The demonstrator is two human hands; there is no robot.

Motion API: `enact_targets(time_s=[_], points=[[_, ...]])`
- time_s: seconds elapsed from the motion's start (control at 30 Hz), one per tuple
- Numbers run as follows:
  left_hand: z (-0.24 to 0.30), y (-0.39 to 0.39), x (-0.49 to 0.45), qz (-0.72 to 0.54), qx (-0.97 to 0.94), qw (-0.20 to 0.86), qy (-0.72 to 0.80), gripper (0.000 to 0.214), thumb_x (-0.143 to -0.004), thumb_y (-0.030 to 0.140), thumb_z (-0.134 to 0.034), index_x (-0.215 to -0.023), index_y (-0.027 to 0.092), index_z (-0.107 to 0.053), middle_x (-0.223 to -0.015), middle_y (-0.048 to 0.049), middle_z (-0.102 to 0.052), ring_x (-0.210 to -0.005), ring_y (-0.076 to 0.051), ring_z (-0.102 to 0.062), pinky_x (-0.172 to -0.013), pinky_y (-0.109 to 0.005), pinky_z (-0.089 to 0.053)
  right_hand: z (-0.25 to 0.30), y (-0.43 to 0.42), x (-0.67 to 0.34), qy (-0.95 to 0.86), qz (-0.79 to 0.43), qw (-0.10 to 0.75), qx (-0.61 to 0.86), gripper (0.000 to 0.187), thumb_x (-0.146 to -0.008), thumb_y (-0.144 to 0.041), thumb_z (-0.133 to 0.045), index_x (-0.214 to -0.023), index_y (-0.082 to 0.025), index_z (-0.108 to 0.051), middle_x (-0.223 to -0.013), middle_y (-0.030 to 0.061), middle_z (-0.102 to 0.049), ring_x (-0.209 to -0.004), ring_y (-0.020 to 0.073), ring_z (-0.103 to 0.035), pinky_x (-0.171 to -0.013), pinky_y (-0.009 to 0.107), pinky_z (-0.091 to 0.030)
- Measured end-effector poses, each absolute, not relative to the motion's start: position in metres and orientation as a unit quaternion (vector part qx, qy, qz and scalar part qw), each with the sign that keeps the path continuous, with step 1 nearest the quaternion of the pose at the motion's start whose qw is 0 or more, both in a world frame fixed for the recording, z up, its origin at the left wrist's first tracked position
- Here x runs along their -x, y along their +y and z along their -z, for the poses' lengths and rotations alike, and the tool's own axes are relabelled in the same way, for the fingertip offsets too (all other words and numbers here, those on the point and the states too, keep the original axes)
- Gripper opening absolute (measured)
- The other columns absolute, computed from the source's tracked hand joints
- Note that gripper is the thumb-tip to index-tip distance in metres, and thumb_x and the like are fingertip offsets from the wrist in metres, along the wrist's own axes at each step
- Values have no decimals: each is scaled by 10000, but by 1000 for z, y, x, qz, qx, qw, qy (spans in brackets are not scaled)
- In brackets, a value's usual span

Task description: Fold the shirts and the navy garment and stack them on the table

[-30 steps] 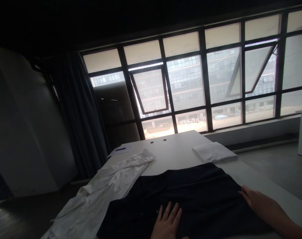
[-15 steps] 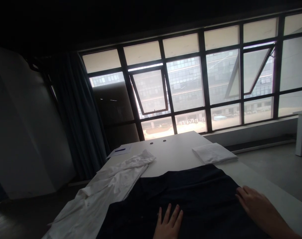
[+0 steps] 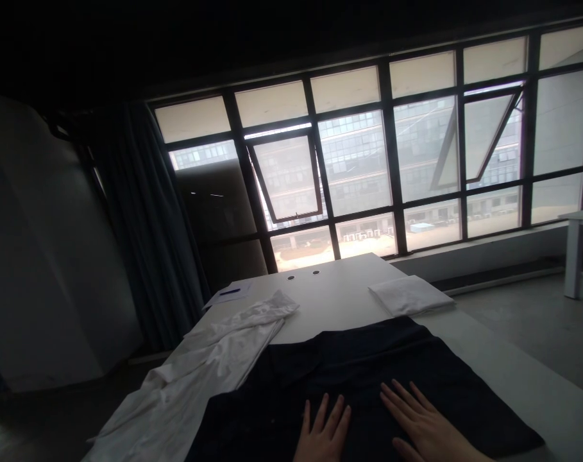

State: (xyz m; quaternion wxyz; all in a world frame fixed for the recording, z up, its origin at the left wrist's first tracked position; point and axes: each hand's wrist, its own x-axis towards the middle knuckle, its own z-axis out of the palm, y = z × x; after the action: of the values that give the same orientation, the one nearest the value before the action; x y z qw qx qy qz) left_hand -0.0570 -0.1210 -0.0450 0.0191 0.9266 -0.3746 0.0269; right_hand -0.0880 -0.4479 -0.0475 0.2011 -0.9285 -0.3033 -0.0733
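Observation:
A dark navy garment (image 3: 349, 359) is spread over the near part of the white table; its full shape is cut off by the lower edge of the view. My left hand (image 3: 322, 431) lies on it near the bottom middle, fingers spread. To the right, my right hand (image 3: 419, 420) rests palm down on the same dark cloth, its fingers stretched out. Neither hand grips anything. Along the left side a rumpled white garment (image 3: 195, 378) lies beside the dark cloth, partly overlapped by it.
A folded white cloth (image 3: 411, 295) sits on the table (image 3: 329, 301) at the back right. Paper with a dark pen (image 3: 230, 292) lies at the far left corner. Behind are windows and a dark curtain (image 3: 147, 244). Another white table (image 3: 573, 256) stands at right.
My right hand has let go of the dark garment's right edge and moved left onto its middle, now flat. The garment's right side lies spread on the table. My left hand stays put.

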Motion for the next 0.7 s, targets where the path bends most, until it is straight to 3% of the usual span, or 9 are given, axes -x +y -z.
enact_targets(time_s=[0.1,0.23,0.37,0.47,0.6,0.7], points=[[42,-119,57,-26,-921,24,-389,633,-1055,572,-370,-1583,456,-41,-1635,31,-254,-1497,-357,-334,-1174,-592,-388,52,-494,94,-228,77,190,952,657,-992,-560,-509,-1564,-408,-222,-1622,12,-296,-1482,377,-298,-1200,638,-299],[40,-117,56,-19,-917,27,-398,691,-1035,592,-424,-1588,445,-36,-1646,3,-197,-1503,-373,-304,-1183,-607,-368,64,-545,95,-152,85,178,969,660,-982,-604,-496,-1558,-384,-260,-1632,13,-286,-1495,351,-276,-1218,604,-283],[45,-92,52,-66,-912,17,-405,783,-991,639,-500,-1591,423,-45,-1644,-22,-214,-1491,-351,-348,-1192,-532,-380,78,-580,90,-107,87,167,976,701,-948,-658,-516,-1554,-380,-298,-1626,-4,-305,-1492,338,-294,-1222,569,-305],[50,-48,52,-100,-931,5,-351,824,-969,671,-512,-1590,386,-53,-1641,-35,-227,-1484,-356,-366,-1194,-524,-372,89,-597,87,-96,83,158,979,717,-937,-679,-513,-1557,-391,-295,-1632,-30,-285,-1500,332,-286,-1239,547,-287],[49,20,59,-80,-966,0,-246,718,-996,655,-455,-1574,388,-122,-1635,2,-252,-1502,-337,-335,-1215,-534,-337,97,-602,84,-94,84,152,980,731,-935,-693,-502,-1568,-397,-288,-1639,-41,-276,-1508,333,-282,-1247,536,-284],[43,49,68,-39,-986,3,-161,695,-996,672,-416,-1568,335,-211,-1638,-15,-226,-1515,-349,-293,-1222,-566,-315,92,-592,79,-76,88,148,982,730,-920,-722,-500,-1548,-367,-388,-1611,4,-372,-1488,368,-336,-1221,586,-314]])
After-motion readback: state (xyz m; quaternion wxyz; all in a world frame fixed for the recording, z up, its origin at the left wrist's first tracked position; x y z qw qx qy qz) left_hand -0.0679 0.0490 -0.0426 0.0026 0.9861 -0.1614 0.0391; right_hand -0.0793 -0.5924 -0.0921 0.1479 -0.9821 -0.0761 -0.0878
